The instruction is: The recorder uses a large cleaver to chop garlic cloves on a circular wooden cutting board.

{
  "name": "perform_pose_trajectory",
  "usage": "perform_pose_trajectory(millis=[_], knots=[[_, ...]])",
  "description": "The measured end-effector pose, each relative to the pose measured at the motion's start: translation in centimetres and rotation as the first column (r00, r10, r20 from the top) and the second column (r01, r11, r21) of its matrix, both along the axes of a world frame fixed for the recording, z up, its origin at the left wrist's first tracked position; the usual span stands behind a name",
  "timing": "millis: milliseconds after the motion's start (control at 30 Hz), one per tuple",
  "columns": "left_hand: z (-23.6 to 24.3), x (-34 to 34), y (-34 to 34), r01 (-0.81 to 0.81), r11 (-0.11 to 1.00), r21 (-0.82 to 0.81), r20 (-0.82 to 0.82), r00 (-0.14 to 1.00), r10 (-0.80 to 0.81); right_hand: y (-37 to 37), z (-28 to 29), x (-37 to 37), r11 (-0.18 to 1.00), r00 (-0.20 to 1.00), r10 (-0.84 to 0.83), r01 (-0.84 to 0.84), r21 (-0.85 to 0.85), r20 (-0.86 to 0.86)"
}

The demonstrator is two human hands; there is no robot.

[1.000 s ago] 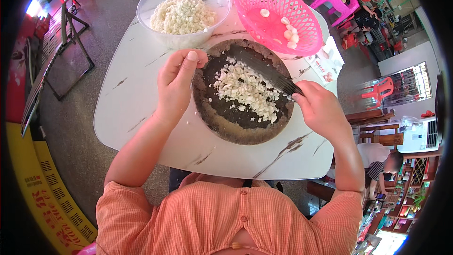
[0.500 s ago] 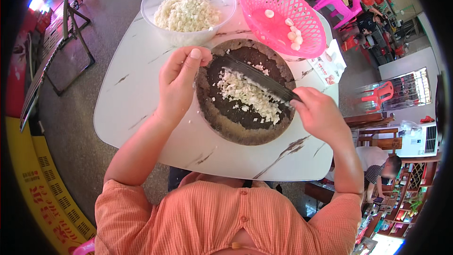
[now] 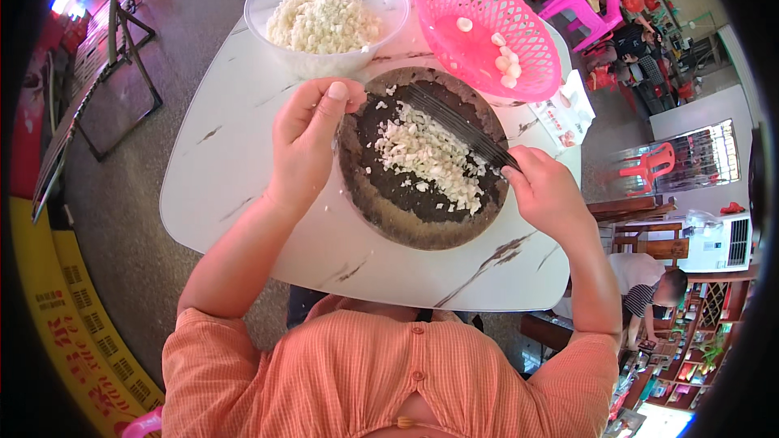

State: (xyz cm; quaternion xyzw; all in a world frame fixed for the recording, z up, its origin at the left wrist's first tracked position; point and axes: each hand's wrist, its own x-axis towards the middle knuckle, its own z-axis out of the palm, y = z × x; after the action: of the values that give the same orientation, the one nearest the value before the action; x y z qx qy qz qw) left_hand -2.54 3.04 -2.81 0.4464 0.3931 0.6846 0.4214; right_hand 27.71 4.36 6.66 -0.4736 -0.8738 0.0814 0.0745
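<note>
My right hand (image 3: 545, 191) is closed round the handle of a dark cleaver (image 3: 464, 126). The blade slants over the far right part of a round, dark wooden chopping board (image 3: 406, 225). Beside the blade, chopped garlic (image 3: 426, 154) lies heaped in the middle of the board, with stray bits around it. At the board's far left edge is my left hand (image 3: 312, 126), its fingers curled and the thumb pressed over them. Whatever may be between those fingers is hidden. The blade's far end lies to the right of that hand, apart from it.
A clear plastic bowl (image 3: 258, 28) heaped with chopped white bits stands at the far left of the marbled table (image 3: 219, 146). Right of it, a pink basket (image 3: 531, 40) holds several peeled cloves (image 3: 507, 63). A white printed packet (image 3: 568, 109) lies beside the basket. Another person (image 3: 649, 292) is off to the right.
The cleaver has shifted up and to the right, away from the chopped garlic, baring more of the heap. My left hand has stayed almost in place.
</note>
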Motion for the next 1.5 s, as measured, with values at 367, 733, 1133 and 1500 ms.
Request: perform_pose_trajectory(millis=[367,733,1133,1500], knots=[[-0.4,-0.1,0.2,-0.002,1.0,-0.023,-0.035,0.999,0.001,-0.2,0.7,0.2,0.997,1.0,-0.016,0.016,-0.081,-0.003],[0.0,0.0,0.0,0.009,1.0,-0.011,0.01,1.0,-0.008,-0.4,1.1,0.2,0.988,0.994,-0.111,0.11,-0.105,-0.01],[0.1,-0.2,0.1,0.003,0.999,-0.041,0.016,1.0,-0.002,2.3,0.9,-0.8,0.999,1.0,-0.017,0.017,0.045,0.014],[0.5,-0.7,0.0,-0.042,0.999,-0.026,-0.007,0.999,0.042,4.2,-0.8,0.7,0.967,0.962,0.241,-0.25,0.057,0.128]])
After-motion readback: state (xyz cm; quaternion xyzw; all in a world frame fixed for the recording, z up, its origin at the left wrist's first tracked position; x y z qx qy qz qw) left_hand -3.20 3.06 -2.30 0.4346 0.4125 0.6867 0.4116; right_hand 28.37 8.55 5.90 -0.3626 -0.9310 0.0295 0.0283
